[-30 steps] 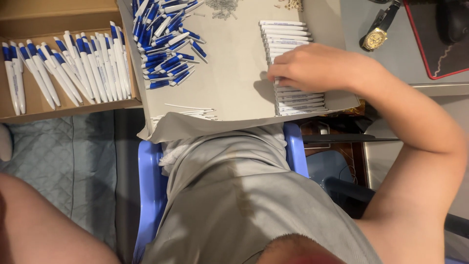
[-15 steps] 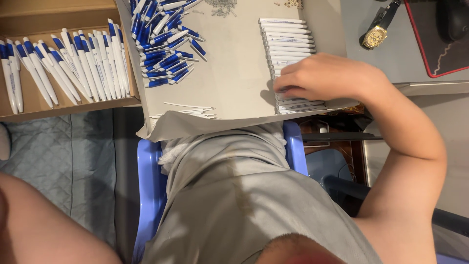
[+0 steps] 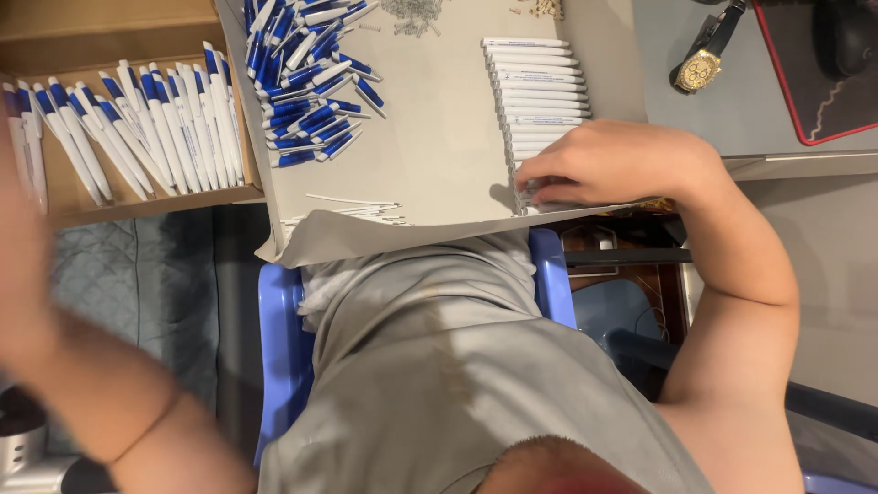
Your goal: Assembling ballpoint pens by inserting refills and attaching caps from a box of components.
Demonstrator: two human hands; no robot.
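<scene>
**Right hand on the white barrels, left hand a blur**

From my seat much is hidden. My left hand (image 3: 27, 265) is a blurred smear at the frame's left edge; I cannot tell whether it is clenched or released, or whether it holds anything. My right hand (image 3: 608, 165) covers the near end of the row of white pen barrels (image 3: 540, 91), so the barrels beneath it are out of sight. Its fingers (image 3: 540, 178) are curled loosely, tips pressing on the lowest barrels near the grey sheet (image 3: 439, 155) edge; I see touching, not a closed grasp. The row lies on that sheet, right of the heap of blue pen parts (image 3: 306, 82). Finished blue-and-white pens (image 3: 137, 128) fill the cardboard box (image 3: 55, 37) at left, partly cut off. A gold wristwatch (image 3: 700, 69) lies beyond.
</scene>
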